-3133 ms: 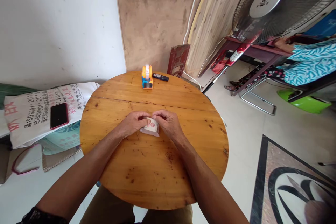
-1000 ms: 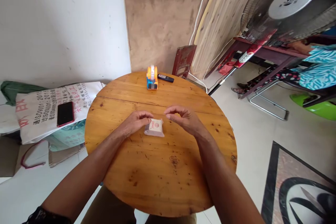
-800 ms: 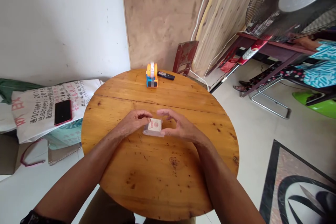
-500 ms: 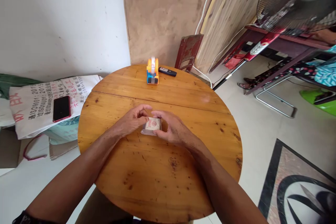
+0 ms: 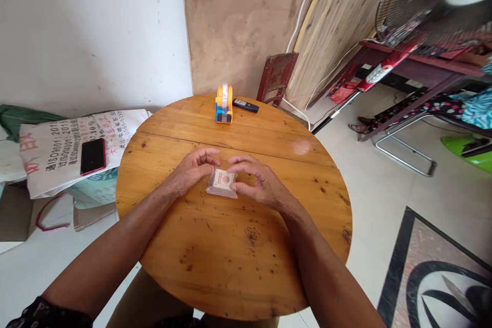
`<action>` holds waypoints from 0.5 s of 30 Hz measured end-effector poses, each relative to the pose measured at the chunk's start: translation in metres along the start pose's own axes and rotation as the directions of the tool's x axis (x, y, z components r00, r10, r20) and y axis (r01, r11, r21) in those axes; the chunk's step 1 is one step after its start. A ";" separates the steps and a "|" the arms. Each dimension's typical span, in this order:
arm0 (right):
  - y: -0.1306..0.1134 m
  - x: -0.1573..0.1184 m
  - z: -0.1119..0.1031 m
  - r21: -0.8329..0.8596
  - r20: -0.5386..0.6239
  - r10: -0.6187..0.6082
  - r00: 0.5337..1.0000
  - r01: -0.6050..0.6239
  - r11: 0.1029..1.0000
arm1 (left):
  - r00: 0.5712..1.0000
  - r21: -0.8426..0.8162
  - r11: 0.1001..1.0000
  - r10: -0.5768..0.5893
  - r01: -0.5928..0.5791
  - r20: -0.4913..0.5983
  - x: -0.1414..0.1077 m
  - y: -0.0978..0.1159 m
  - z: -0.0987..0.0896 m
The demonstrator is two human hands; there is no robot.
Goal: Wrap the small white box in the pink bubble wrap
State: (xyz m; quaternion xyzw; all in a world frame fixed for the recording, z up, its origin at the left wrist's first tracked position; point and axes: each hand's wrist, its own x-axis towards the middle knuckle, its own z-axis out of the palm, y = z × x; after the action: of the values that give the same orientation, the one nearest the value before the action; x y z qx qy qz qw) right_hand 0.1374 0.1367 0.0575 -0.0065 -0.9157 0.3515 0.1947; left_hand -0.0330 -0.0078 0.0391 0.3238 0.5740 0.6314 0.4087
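Note:
A small block-like packet (image 5: 222, 184) in clear plastic, with a pale label printed in red, lies on the round wooden table (image 5: 230, 256). Close to its left side is my left hand (image 5: 195, 168), fingers curved and apart, the thumb near the packet's upper left corner. My right hand (image 5: 257, 182) curves around the right side with thumb and fingers spread. Neither hand grips the packet; whether a fingertip still brushes it I cannot tell.
Toward the table's far edge stand an orange and blue tape dispenser (image 5: 223, 105) and a black remote (image 5: 246, 105). A phone (image 5: 93, 156) lies on printed sacks (image 5: 57, 136) at left. A red chair (image 5: 277, 79) is behind the table; a fan (image 5: 430, 5) and a seated person (image 5: 430, 105) are at right.
Both hands have loosened and drawn apart from the packet, the right shifting slightly to the right. The packet stays in about the same place, with more of it showing.

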 end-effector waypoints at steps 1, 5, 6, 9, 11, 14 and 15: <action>0.000 0.000 0.002 -0.008 0.002 -0.005 1.000 0.005 1.000 | 1.000 -0.002 1.000 0.011 -0.011 -0.027 0.001 0.000 0.000; 0.000 -0.001 0.005 -0.032 0.004 -0.009 1.000 0.009 0.999 | 0.995 0.018 0.999 0.033 -0.031 -0.093 0.002 -0.001 -0.001; -0.001 -0.001 0.005 -0.037 0.003 -0.007 1.000 0.007 0.999 | 0.995 0.023 0.999 0.028 -0.026 -0.096 0.001 -0.001 -0.001; -0.002 -0.001 0.005 -0.065 0.004 0.005 1.000 -0.005 0.998 | 0.997 0.043 0.999 -0.004 0.007 -0.083 0.000 0.002 0.000; -0.003 -0.001 0.006 -0.089 0.002 0.008 1.000 -0.008 0.996 | 0.997 0.059 0.998 -0.017 0.022 -0.076 -0.001 0.003 0.001; -0.006 -0.001 0.008 -0.148 -0.011 0.005 1.000 -0.006 0.989 | 0.998 0.080 0.997 -0.013 0.018 -0.060 -0.001 0.003 0.001; -0.007 -0.001 0.008 -0.175 -0.022 0.002 1.000 -0.006 0.985 | 0.999 0.088 0.996 -0.012 0.017 -0.051 -0.001 0.002 0.001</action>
State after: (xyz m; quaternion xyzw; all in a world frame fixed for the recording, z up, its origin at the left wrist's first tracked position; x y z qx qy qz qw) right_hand 0.1363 0.1262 0.0557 -0.0290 -0.9408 0.2702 0.2025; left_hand -0.0317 -0.0082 0.0417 0.3212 0.6138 0.6106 0.3838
